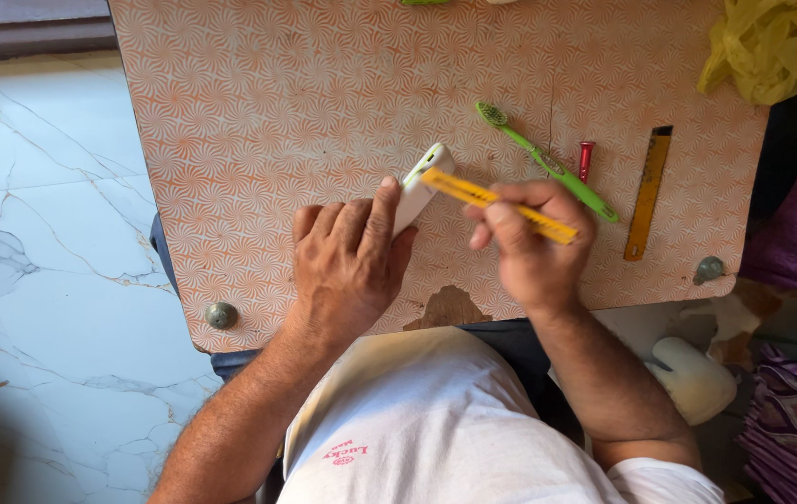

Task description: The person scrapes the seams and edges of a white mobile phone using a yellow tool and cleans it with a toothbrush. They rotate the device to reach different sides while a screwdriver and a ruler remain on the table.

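Observation:
My left hand grips a small white device with a green edge, tilted up off the patterned orange tabletop. In my right hand is a thin yellow-orange flat tool, its tip pressed against the top edge of the white device. Both hands work near the table's front edge.
A green toothbrush lies just behind my right hand, with a small red plug beside it. An orange ruler lies to the right. A yellow plastic bag sits at the far right corner. Marble floor is on the left.

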